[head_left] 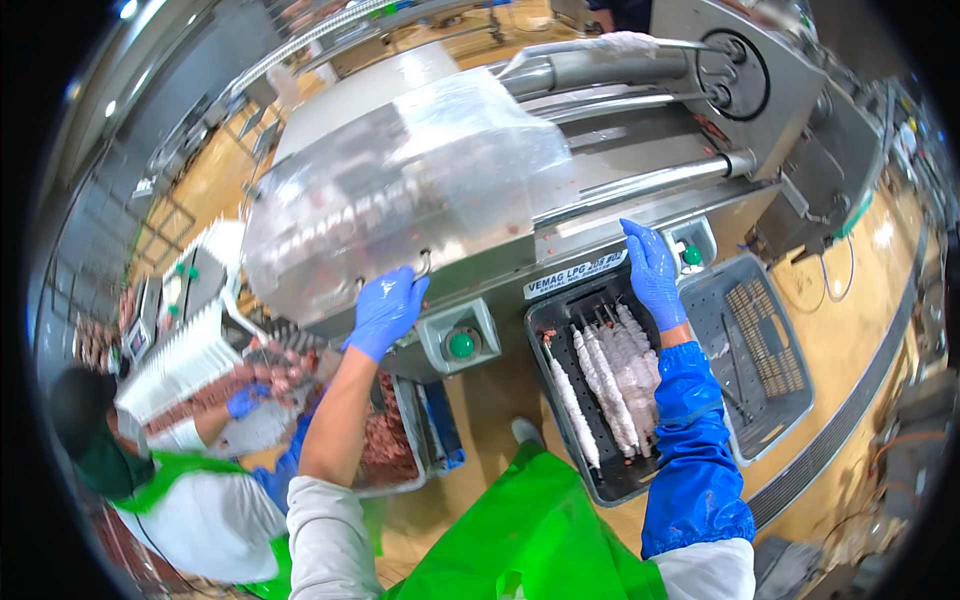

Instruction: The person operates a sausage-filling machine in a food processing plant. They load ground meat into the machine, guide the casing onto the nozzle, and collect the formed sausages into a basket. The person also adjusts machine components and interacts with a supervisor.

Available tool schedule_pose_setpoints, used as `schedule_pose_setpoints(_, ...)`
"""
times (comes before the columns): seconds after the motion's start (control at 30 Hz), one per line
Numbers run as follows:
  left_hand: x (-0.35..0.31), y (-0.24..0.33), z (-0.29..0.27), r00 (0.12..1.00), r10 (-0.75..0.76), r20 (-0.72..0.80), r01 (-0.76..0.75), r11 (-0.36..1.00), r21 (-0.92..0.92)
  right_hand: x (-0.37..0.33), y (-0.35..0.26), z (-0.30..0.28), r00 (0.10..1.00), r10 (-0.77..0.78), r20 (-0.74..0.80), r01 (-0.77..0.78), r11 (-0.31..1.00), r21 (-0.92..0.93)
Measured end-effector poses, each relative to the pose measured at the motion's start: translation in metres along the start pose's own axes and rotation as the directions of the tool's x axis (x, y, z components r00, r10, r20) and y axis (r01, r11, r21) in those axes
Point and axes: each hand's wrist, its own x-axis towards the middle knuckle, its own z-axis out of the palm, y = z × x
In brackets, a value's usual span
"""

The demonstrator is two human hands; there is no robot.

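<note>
My left hand (387, 312), in a blue glove, is closed round the metal handle (424, 264) on the lower edge of a clear machine cover (410, 150). Blurred rows of pale pieces show through the cover. My right hand (654, 278), also gloved in blue, has its fingers stretched out along the machine's front edge, holding nothing. Just right of it sits a green push button (692, 255) in a steel box; whether the hand touches that box I cannot tell. A second green button (461, 345) is beside my left hand.
A black crate (540, 335) below the machine holds several long whitish casings. Right of it stands a grey crate (790, 400) with a dark rod. A bin of ground meat (388, 440) is at left. A co-worker in a green apron (200, 500) handles meat at far left.
</note>
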Motion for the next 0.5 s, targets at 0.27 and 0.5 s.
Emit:
schedule_pose_setpoints(0.27,0.052,-0.026,-0.167,1.0,-0.019,-0.013,0.015,0.971,-0.239,0.041,0.021,0.003,0.977,0.151,-0.151,-0.137,0.985,0.101)
schedule_pose_setpoints(0.5,0.165,-0.081,-0.267,0.852,0.134,-0.506,-0.131,0.991,0.041,0.113,-0.003,0.133,0.951,0.044,0.307,-0.043,0.999,-0.012)
